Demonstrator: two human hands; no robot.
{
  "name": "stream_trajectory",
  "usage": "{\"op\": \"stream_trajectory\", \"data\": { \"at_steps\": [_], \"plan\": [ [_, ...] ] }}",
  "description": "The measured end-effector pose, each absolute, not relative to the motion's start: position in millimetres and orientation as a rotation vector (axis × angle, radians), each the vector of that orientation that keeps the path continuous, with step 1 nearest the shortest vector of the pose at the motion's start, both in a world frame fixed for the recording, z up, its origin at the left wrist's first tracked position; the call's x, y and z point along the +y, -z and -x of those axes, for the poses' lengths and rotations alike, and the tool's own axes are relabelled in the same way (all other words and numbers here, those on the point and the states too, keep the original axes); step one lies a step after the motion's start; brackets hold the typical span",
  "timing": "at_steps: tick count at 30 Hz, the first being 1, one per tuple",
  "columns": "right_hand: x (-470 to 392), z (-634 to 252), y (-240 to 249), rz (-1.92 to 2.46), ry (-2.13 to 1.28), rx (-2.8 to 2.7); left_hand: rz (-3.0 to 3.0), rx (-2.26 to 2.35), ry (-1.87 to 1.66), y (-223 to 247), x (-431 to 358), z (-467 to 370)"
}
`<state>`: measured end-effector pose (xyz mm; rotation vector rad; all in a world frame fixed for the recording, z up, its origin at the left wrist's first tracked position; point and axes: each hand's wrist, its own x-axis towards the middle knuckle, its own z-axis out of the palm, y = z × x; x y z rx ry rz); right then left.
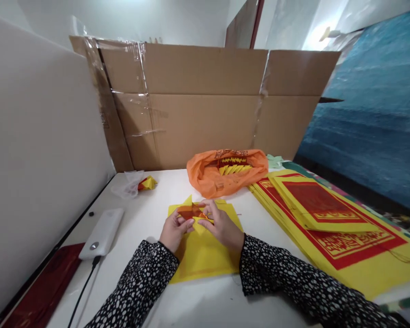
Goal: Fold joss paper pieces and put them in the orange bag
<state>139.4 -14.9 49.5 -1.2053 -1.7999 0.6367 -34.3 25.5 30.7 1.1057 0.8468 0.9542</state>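
Between my two hands is a folded piece of yellow and orange-red paper (190, 210), with a pointed yellow tip standing up and another pointing down. My left hand (176, 228) pinches its left side, thumb in front. On the right side, the fingers and thumb of my right hand (222, 224) close on the same folded paper. Both hands are above a yellow sheet or stack of sheets (208, 259) lying on the white table (191, 300). My fingers hide part of the folds.
An orange plastic bag (205, 175) holding folded yellow pieces stands behind my hands. Large yellow-and-red printed papers (348, 255) are stacked at right. At left lie a white power bank (102, 234) with a black cable, a red packet (51, 282) and a folded yellow-red piece (148, 183). Cardboard (205, 127) walls the back.
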Motion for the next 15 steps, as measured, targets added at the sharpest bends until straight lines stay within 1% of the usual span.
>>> {"op": "stream_trajectory", "data": {
  "at_steps": [3, 5, 6, 7, 10, 15],
  "plan": [
    [0.8, -162.0, -73.9, 1.172, -0.882, -1.857, -1.243, 0.859, -0.985, -25.0, 31.2, 40.1],
    [27.9, -186.4, -91.4, 1.247, -1.077, -1.785, -1.518, 0.922, -1.028, -18.0, 36.8, 44.8],
    [45.4, -199.9, -99.4, 1.351, -1.097, -1.725, -1.701, 0.957, -1.026, -13.5, 39.6, 47.0],
    [64.4, -213.1, -106.1, 1.496, -1.069, -1.681, -1.887, 0.989, -1.001, -8.4, 42.2, 49.1],
    [119.6, -241.3, -116.1, 1.664, -0.979, -1.66, -2.307, 1.043, -0.848, 9.1, 46.9, 52.7],
    [175.5, -237.9, -106.1, 1.879, -0.694, -1.736, -2.589, 1.12, -0.65, 25.6, 43.2, 51.7]
  ]
}}
